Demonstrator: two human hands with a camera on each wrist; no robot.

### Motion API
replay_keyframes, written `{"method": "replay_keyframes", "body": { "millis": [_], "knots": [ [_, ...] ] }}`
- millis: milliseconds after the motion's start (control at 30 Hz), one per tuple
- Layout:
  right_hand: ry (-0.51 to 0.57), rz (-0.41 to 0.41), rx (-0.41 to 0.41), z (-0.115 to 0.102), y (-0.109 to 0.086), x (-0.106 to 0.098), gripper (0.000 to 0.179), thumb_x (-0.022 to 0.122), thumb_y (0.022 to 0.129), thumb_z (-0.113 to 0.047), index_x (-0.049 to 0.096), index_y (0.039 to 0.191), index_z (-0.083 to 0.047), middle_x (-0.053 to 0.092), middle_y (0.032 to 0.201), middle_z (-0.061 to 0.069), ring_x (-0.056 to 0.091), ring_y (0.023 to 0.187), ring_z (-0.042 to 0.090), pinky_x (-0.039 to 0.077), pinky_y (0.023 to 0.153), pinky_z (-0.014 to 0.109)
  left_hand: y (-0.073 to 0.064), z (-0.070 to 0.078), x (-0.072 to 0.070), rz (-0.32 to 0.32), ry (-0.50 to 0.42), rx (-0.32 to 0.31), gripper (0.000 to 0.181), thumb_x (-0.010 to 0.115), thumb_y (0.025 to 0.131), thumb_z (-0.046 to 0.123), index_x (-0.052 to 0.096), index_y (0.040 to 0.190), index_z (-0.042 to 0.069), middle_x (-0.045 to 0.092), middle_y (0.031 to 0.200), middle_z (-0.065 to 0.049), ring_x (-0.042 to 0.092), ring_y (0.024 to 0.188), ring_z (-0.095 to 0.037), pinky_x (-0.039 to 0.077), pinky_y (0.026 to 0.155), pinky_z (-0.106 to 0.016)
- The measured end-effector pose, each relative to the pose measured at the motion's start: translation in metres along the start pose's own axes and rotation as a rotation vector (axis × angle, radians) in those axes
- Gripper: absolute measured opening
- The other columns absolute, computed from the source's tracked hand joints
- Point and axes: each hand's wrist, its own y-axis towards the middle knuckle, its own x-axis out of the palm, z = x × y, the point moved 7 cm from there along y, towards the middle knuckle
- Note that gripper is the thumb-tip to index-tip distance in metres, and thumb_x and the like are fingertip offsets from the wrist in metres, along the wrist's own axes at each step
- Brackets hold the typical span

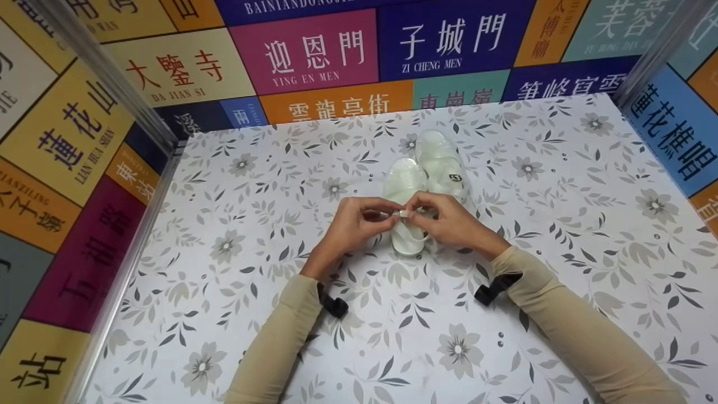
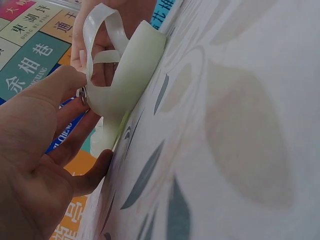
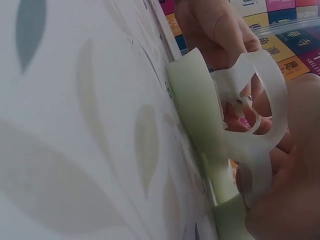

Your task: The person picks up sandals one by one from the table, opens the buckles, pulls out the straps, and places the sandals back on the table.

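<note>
Two pale green, translucent sandals lie side by side on the table, toes away from me. The nearer, left sandal (image 1: 405, 177) is between my hands; the other sandal (image 1: 437, 151) sits slightly farther back to the right. My left hand (image 1: 359, 221) pinches a small metal buckle (image 2: 83, 95) at the sandal's ankle strap with thumb and index finger. From the other side, my right hand (image 1: 443, 217) pinches the strap end right at the buckle. In the right wrist view, the heel (image 3: 192, 85) stands on the table and the strap (image 3: 277, 95) loops above it.
A white cover with grey flowers and leaves lies over the table (image 1: 460, 348). Colourful panels with large characters (image 1: 303, 53) wall in its back and sides. Each wrist wears a small black camera (image 1: 335, 306) below the beige sleeve.
</note>
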Motion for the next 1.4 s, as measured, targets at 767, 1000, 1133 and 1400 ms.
{"method": "replay_keyframes", "body": {
  "millis": [767,1000,1133,1400],
  "knots": [
    [0.037,0.123,-0.104,-0.012,0.001,-0.012,0.021,0.067,0.109,-0.023,0.074,0.126,-0.013,0.078,0.125,0.004,0.07,0.122,0.019,0.053,0.115,0.046,-0.001,-0.009,-0.007,0.061,0.001,-0.065,0.019,0.067,0.105,0.017,0.082,0.116,0.013,0.083,0.11,-0.001,0.078,0.095,-0.013,0.065,0.088,-0.032],
    [0.045,0.149,-0.165,-0.026,-0.004,-0.025,0.029,0.064,0.11,-0.018,0.07,0.138,-0.015,0.072,0.14,0.0,0.063,0.14,0.02,0.047,0.123,0.033,-0.001,-0.015,-0.01,0.116,-0.044,-0.107,0.024,0.059,0.104,0.007,0.08,0.116,0.008,0.083,0.108,-0.004,0.079,0.101,-0.014,0.065,0.092,-0.033],
    [0.038,0.208,-0.232,-0.041,-0.01,-0.043,0.026,0.063,0.109,-0.01,0.073,0.133,-0.012,0.075,0.135,0.005,0.068,0.132,0.018,0.05,0.118,0.025,-0.001,-0.013,-0.009,0.125,-0.022,-0.118,0.023,0.061,0.103,0.009,0.081,0.113,0.009,0.083,0.106,-0.002,0.079,0.098,-0.015,0.064,0.09,-0.031],
    [-0.191,0.101,0.023,-0.038,-0.022,-0.051,0.014,0.058,0.104,-0.006,0.072,0.108,-0.005,0.075,0.091,0.016,0.073,0.064,0.021,0.056,0.053,0.025,-0.002,-0.014,-0.011,0.163,0.05,-0.17,0.018,0.064,0.103,0.012,0.081,0.11,0.01,0.084,0.101,-0.002,0.078,0.09,-0.011,0.063,0.085,-0.028]
  ]
}}
